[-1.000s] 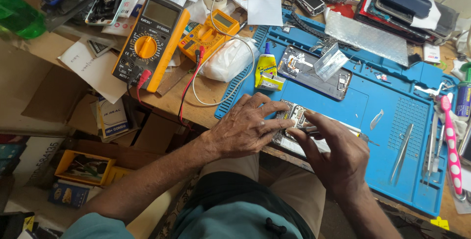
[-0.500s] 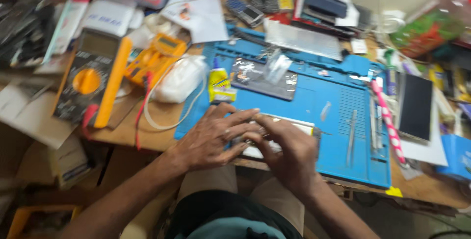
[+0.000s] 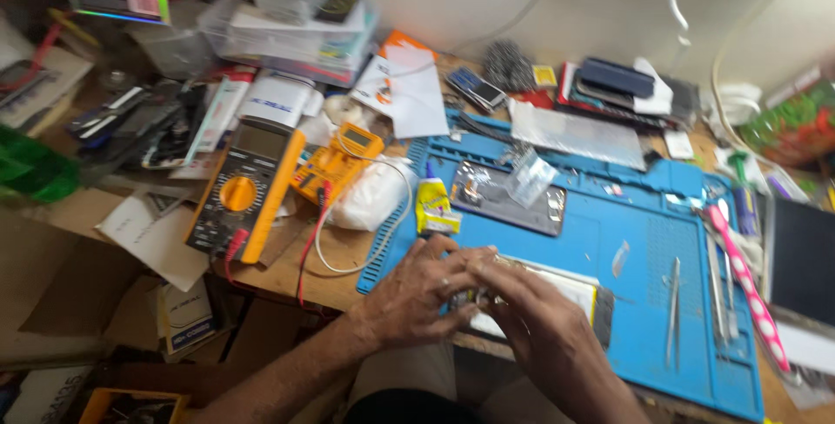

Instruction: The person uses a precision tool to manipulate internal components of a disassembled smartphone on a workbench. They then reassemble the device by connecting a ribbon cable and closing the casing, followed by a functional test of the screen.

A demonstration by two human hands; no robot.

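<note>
Both hands close on one flat device, a disassembled phone point(image 3: 557, 298), at the lower centre of the frame. Left hand point(image 3: 426, 289) covers the device's left end, fingers curled down over it in a narrow grip. Right hand point(image 3: 539, 328) overlaps from the lower right, fingertips meeting the left hand's over the same end; whether they pinch a small part cannot be told.

The phone lies on the near edge of the blue repair mat point(image 3: 644, 302), long axis running left to right, slightly down toward the right. Its free end, white with a dark edge, extends right of both hands, on the right hand's side.

Adjacent items: a small yellow glue bottle point(image 3: 432, 206) just above the left hand, an opened phone back point(image 3: 509, 200) above that, tweezers point(image 3: 673, 307) well apart to the right, a yellow multimeter point(image 3: 248, 193) on the worktop point(image 3: 344, 254) at centre left.
</note>
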